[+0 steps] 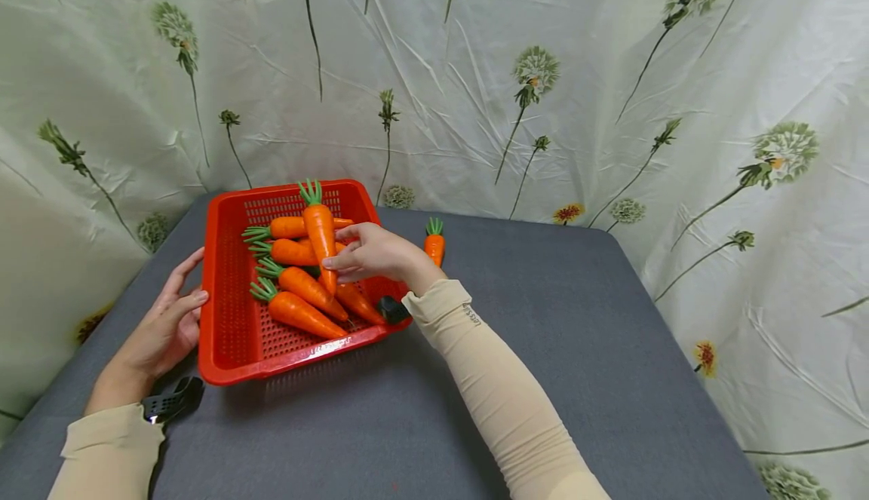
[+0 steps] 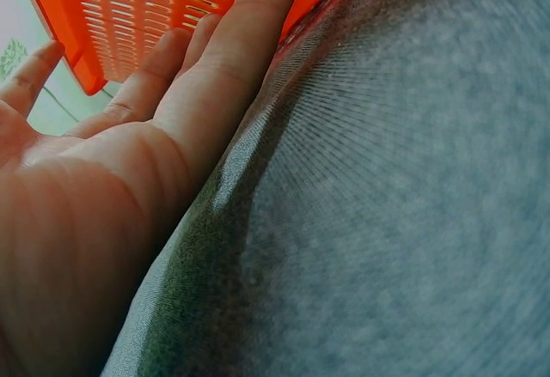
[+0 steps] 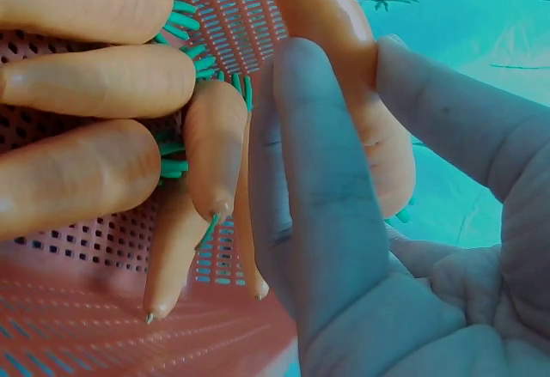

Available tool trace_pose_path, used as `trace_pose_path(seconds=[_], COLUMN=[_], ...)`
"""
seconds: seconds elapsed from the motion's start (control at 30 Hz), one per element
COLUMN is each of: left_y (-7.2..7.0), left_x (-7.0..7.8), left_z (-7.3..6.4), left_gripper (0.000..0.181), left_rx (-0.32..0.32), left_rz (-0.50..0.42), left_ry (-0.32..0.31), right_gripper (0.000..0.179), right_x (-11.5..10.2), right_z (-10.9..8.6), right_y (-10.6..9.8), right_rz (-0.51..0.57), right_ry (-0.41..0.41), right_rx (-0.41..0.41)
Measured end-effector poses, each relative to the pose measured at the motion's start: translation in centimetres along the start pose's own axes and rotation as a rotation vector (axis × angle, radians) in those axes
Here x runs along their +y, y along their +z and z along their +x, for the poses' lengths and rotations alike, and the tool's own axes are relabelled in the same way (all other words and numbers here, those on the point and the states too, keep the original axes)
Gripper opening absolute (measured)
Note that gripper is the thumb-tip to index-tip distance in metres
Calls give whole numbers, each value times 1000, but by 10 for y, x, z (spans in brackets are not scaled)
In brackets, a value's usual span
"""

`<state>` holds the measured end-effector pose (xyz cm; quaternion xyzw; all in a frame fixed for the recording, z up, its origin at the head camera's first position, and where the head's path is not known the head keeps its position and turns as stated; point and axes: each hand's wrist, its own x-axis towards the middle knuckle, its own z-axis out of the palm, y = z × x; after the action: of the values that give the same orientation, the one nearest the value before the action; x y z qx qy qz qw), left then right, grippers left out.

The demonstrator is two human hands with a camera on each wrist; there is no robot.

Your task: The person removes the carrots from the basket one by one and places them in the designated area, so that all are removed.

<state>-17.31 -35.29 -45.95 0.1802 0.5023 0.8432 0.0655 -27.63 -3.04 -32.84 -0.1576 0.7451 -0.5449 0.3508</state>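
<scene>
A red plastic basket with slotted walls holds several orange carrots with green tops, such as the front carrot. My right hand pinches one carrot between thumb and fingers above the others, its green top pointing away. In the right wrist view the held carrot shows between the thumb and fingers. At the basket's left side, my left hand touches the wall and rim with fairly straight fingers. The left wrist view shows these fingers against the slotted basket wall.
Another carrot lies on the grey table just right of the basket, partly hidden by my right forearm. A pale curtain with dandelion prints hangs behind the table and along its sides.
</scene>
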Motion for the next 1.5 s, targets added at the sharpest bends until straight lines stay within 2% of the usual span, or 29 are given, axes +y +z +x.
trace_pose_path(seconds=[0.6, 1.03, 1.5], left_y=[0, -1, 1], left_x=[0, -1, -1], left_z=[0, 1, 0], left_gripper=[66, 67, 66], left_rx=[-9, -16, 18], left_rz=[0, -8, 15], left_ry=[2, 16, 1], right_gripper=[66, 61, 61], right_x=[14, 28, 40], right_z=[-13, -23, -30], right_y=[-31, -59, -72], right_rz=[79, 108, 125], right_ry=[12, 33, 14], right_rx=[41, 128, 138])
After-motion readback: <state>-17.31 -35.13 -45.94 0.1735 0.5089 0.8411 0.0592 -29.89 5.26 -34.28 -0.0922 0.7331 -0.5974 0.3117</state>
